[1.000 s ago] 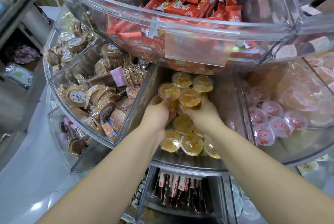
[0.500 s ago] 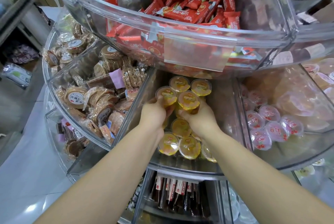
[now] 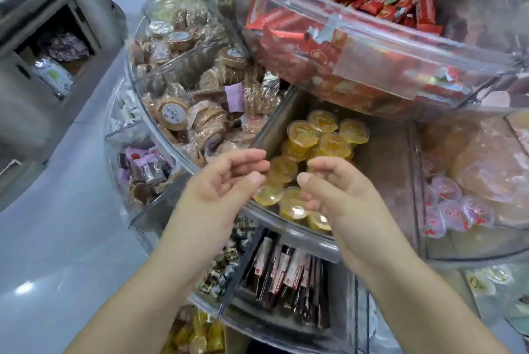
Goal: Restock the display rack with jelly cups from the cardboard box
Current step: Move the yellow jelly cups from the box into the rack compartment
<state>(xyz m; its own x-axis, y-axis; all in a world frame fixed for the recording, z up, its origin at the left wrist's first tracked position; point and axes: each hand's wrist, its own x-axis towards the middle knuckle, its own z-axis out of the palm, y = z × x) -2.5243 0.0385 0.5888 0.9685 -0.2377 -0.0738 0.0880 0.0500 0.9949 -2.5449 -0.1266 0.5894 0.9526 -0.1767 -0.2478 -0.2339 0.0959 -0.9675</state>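
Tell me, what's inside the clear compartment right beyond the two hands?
Yellow jelly cups, piled loosely inside the clear compartment. The right hand covers some near cups; the tier above hides the back.

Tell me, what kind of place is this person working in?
Most likely a shop selling loose snacks. A tiered clear plastic display rack holds separate compartments of yellow jelly cups, red-wrapped bars and wrapped round biscuits. Both empty hands, left hand and right hand, hover before the jelly compartment.
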